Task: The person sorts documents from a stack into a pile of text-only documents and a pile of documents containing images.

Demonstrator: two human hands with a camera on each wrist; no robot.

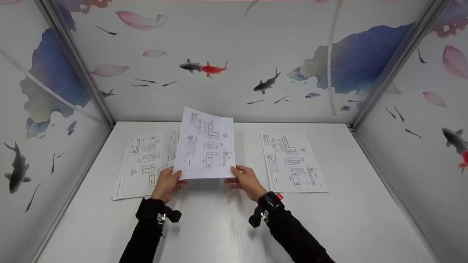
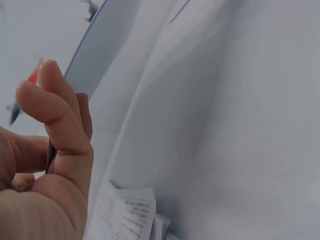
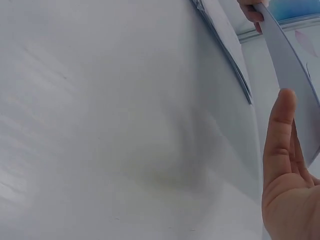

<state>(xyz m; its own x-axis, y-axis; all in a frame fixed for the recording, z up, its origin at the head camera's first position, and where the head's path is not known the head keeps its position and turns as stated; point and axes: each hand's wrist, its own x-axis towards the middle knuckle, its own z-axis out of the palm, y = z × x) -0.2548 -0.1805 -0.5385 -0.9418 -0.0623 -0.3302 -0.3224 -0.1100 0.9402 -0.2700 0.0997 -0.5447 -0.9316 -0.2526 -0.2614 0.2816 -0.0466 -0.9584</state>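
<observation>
A white sheet of paper (image 1: 204,146) printed with technical drawings is held up over the middle of the table, tilted toward the head camera. My left hand (image 1: 169,184) pinches its lower left corner, thumb on the printed face and fingers behind. At the lower right corner my right hand (image 1: 248,182) pinches it the same way. In the left wrist view the left fingers (image 2: 70,125) lie behind the sheet. The right wrist view shows the back of the paper (image 3: 292,65) beside the right fingers (image 3: 280,135).
Left on the white table (image 1: 215,233) lies a stack of similar printed sheets (image 1: 137,164), partly hidden by the held paper and left hand. On the right lies another printed sheet (image 1: 294,164). Panels with painted fish and petals (image 1: 234,44) enclose the table's back and sides.
</observation>
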